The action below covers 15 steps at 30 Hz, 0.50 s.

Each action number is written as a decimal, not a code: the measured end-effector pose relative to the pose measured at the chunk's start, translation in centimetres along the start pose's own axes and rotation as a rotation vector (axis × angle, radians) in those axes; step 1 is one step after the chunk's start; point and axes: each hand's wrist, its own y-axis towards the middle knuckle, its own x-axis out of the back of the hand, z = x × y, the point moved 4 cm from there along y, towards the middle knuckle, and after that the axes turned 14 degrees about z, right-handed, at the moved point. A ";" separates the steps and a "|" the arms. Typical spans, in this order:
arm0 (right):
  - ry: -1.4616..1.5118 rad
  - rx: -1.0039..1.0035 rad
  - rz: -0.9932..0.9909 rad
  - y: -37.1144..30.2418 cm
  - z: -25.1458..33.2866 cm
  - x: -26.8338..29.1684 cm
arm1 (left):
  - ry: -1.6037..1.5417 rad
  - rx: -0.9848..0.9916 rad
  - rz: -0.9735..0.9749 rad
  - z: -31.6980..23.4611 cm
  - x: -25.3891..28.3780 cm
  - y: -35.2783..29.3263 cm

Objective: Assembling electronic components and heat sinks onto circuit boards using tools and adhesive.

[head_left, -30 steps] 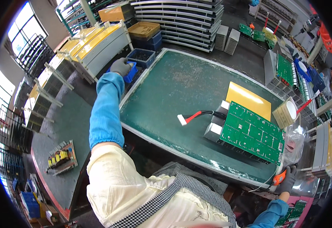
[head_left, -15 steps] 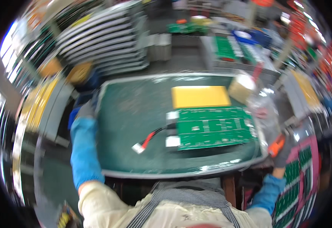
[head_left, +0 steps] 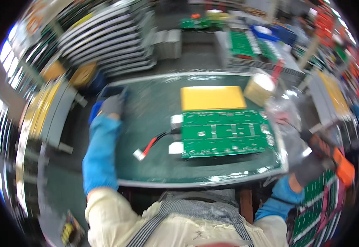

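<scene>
A large green circuit board (head_left: 224, 133) lies on the green mat (head_left: 155, 119), with a red and black cable (head_left: 152, 144) ending in a white plug running off its left side. A yellow sheet (head_left: 212, 98) lies just behind the board. My left hand (head_left: 111, 105), in a grey glove with a blue sleeve, rests at the mat's far left corner next to a blue bin (head_left: 105, 91); blur hides its fingers. My right hand (head_left: 311, 168), also gloved, is off the table's right edge and grips an orange and black hand tool (head_left: 335, 158).
A clear plastic bag (head_left: 284, 117) and a pale box (head_left: 261, 88) sit at the mat's right side. Stacked grey trays (head_left: 105, 45) stand at the back left, more green boards (head_left: 245, 43) at the back, and a rack of green boards (head_left: 315, 214) at lower right.
The view has swung to the right. My left hand has come back from the blue bin to the mat's corner. My right hand with the orange tool has come into view.
</scene>
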 end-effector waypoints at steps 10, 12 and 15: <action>0.598 -0.016 0.121 0.5 2.3 -5.7 | 0.023 0.173 0.145 -4.1 0.4 -2.4; 0.547 -0.035 0.016 0.9 2.9 -7.1 | -0.029 0.161 0.181 -3.6 0.2 -3.2; 0.404 0.043 0.095 0.7 3.5 -7.9 | -0.263 0.086 0.099 -5.0 2.1 -5.3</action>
